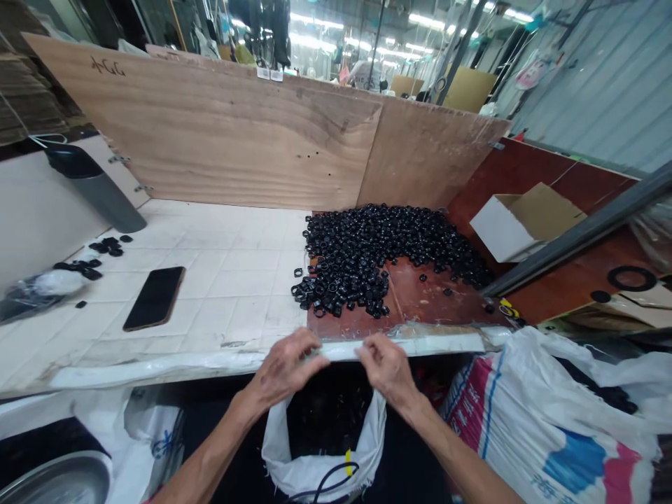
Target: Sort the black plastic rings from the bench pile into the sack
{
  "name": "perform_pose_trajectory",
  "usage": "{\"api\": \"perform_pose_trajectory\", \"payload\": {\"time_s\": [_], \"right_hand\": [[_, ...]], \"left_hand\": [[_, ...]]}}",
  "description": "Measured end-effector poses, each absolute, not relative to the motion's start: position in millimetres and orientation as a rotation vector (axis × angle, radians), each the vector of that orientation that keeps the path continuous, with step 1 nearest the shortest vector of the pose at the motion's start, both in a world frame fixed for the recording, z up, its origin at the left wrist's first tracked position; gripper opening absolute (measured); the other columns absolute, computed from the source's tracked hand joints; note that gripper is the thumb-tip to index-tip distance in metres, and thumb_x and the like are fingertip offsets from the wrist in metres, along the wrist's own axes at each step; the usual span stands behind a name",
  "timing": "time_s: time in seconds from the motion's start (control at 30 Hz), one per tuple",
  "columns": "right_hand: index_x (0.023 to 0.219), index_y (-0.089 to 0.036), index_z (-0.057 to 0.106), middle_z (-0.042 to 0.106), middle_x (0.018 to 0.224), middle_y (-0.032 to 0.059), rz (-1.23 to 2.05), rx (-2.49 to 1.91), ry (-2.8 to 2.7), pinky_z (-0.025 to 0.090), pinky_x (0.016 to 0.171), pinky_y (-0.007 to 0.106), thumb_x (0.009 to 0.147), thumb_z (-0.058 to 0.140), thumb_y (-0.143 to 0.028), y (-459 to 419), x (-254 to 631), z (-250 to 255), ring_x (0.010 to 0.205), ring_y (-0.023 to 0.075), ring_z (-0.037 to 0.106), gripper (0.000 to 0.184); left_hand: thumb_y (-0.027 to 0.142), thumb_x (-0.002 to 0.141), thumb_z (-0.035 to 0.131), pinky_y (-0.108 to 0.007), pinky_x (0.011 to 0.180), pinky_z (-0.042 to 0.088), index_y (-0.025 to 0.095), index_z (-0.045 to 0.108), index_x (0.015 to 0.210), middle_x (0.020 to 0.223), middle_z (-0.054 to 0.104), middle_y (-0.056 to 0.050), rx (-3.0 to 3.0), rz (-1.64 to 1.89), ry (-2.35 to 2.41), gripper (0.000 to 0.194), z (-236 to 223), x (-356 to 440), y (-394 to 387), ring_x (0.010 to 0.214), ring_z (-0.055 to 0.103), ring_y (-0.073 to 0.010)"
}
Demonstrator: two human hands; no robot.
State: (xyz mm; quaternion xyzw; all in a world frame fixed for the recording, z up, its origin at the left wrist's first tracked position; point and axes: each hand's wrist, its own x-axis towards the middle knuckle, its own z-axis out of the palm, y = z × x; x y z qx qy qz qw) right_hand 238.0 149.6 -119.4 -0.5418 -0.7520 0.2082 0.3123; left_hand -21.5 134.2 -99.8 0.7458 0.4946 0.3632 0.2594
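Note:
My left hand is at the table's front edge, thumb and fingers curled towards each other; whatever they pinch is too small to make out. My right hand is at the same edge with its fingertips pressed together, and their contents are hidden. Between and below the two hands stands an open white woven sack, dark inside with small black pieces. Just beyond my hands lies a large heap of small black plastic rings, spread over the red-brown board of the table.
On the white left part lie a phone, a grey bottle and several black pieces. A wooden panel closes the back. At right are a cardboard box, a metal bar and a full printed sack.

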Motion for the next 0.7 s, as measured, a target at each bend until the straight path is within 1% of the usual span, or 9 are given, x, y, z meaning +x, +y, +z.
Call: {"api": "perform_pose_trajectory", "payload": {"time_s": [0.07,0.17,0.27,0.33,0.4,0.47,0.53,0.63,0.7], "right_hand": [[0.092,-0.019,0.062,0.063,0.083,0.0047,0.309,-1.573,-1.933,0.044,0.067,0.03,0.086,0.06,-0.026,172,248,-115,0.072,0.0197,0.06,0.01],[0.103,-0.018,0.061,0.064,0.089,0.0074,0.121,-1.69,-1.984,0.045,0.066,0.031,0.085,0.06,-0.022,197,250,-112,0.076,0.0217,0.062,0.019],[0.102,-0.02,0.063,0.063,0.093,0.0078,0.053,-1.702,-2.05,0.044,0.063,0.029,0.088,0.057,-0.021,205,242,-116,0.075,0.0199,0.061,0.015],[0.1,-0.019,0.063,0.062,0.095,0.0082,0.059,-1.652,-2.069,0.046,0.065,0.029,0.088,0.056,-0.02,204,236,-118,0.077,0.0198,0.061,0.013],[0.096,-0.018,0.062,0.061,0.094,0.0084,0.125,-1.533,-2.076,0.048,0.069,0.03,0.087,0.055,-0.018,201,230,-119,0.079,0.0205,0.062,0.012],[0.094,-0.017,0.061,0.062,0.093,0.0081,0.25,-1.367,-2.04,0.051,0.07,0.03,0.085,0.055,-0.017,197,224,-117,0.079,0.02,0.062,0.011],[0.093,-0.017,0.061,0.064,0.09,0.0067,0.42,-1.231,-1.963,0.053,0.068,0.029,0.084,0.056,-0.018,194,215,-113,0.076,0.0183,0.063,0.01],[0.089,-0.018,0.064,0.067,0.079,0.0025,0.702,-1.192,-1.815,0.053,0.062,0.026,0.082,0.063,-0.022,190,202,-109,0.066,0.0154,0.063,0.008],[0.092,-0.018,0.068,0.068,0.078,0.0015,0.835,-1.186,-1.753,0.052,0.06,0.025,0.082,0.066,-0.025,189,194,-109,0.063,0.0144,0.063,0.012]], "left_hand": [[0.028,0.085,0.066,-0.03,0.073,0.05,0.023,0.068,0.09,0.087,0.064,-0.003,2.006,1.079,1.594,0.008,-112,-20,157,0.077,0.062,-0.0201],[0.026,0.084,0.066,-0.033,0.075,0.049,0.022,0.065,0.102,0.101,0.062,-0.007,2.002,1.056,1.839,0.018,-128,-6,182,0.083,0.062,-0.0222],[0.024,0.088,0.061,-0.032,0.072,0.048,0.021,0.065,0.094,0.101,0.06,-0.007,1.99,0.954,1.945,0.008,-131,9,188,0.081,0.062,-0.0219],[0.023,0.09,0.057,-0.033,0.074,0.047,0.021,0.063,0.085,0.097,0.06,-0.007,1.999,0.934,1.936,0.009,-128,13,185,0.083,0.061,-0.0218],[0.019,0.09,0.054,-0.033,0.08,0.047,0.02,0.061,0.08,0.094,0.062,-0.007,2.031,0.951,1.891,0.012,-124,13,181,0.088,0.061,-0.0222],[0.017,0.088,0.055,-0.033,0.082,0.047,0.02,0.061,0.081,0.089,0.063,-0.006,2.051,0.987,1.819,0.01,-120,10,177,0.088,0.062,-0.022],[0.016,0.087,0.057,-0.032,0.079,0.048,0.02,0.061,0.087,0.086,0.065,-0.004,2.016,1.039,1.737,0.006,-119,8,174,0.083,0.063,-0.0203],[0.018,0.086,0.057,-0.03,0.073,0.05,0.021,0.06,0.099,0.086,0.067,-0.002,1.909,1.116,1.632,0.014,-119,7,172,0.076,0.064,-0.0179],[0.018,0.085,0.058,-0.03,0.073,0.052,0.021,0.06,0.102,0.087,0.067,-0.002,1.885,1.137,1.565,0.017,-119,8,171,0.075,0.064,-0.0175]]}}
